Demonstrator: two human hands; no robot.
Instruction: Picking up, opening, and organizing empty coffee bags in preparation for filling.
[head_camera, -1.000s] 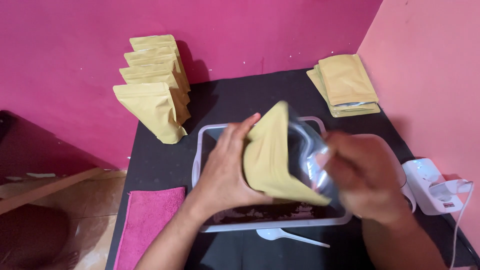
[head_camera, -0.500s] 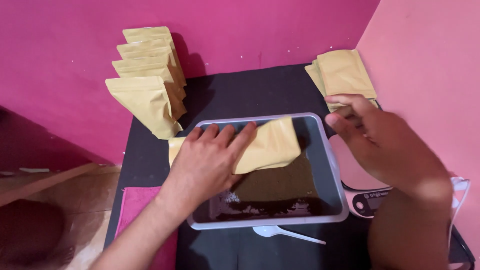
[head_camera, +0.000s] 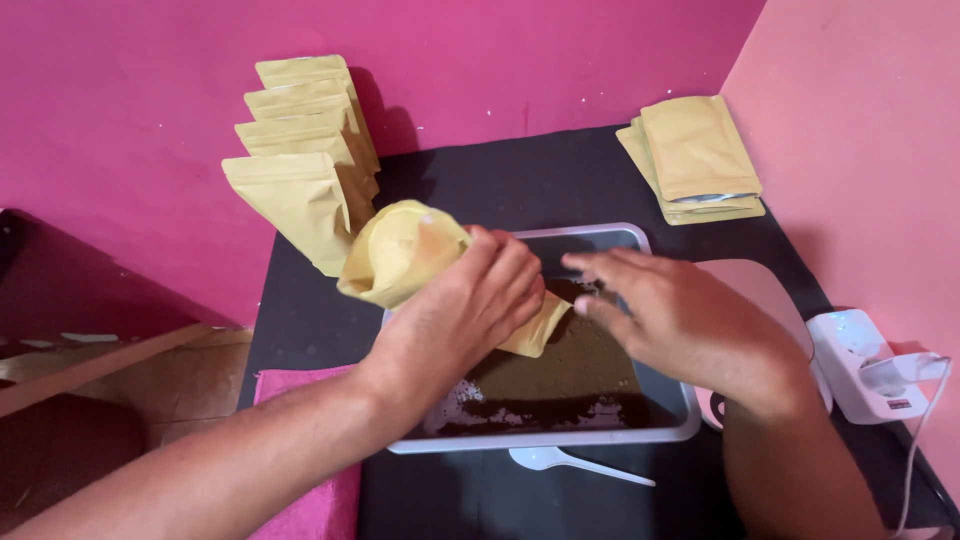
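Table: a black tabletop (head_camera: 500, 180) is set against pink walls, filling the centre of the frame.
Tray: a grey-rimmed tray (head_camera: 660, 432) of dark brown powder is seen at lower centre.
Standing pouches: a row of kraft pouches (head_camera: 300, 170) is kept upright at upper left.
Flat pouches: a stack (head_camera: 695, 155) is laid at upper right.
Held pouch: the kraft pouch (head_camera: 400, 250), laid flat over the tray half a second ago, is now lifted and tilted, mouth opened toward upper left.
Left hand: the left hand (head_camera: 470, 300) is closed around the pouch.
Right hand: the right hand (head_camera: 680, 315), earlier by the flat stack, has been brought over the tray, fingers spread, holding nothing.
Spoon: a white spoon (head_camera: 560, 460) is left below the tray.
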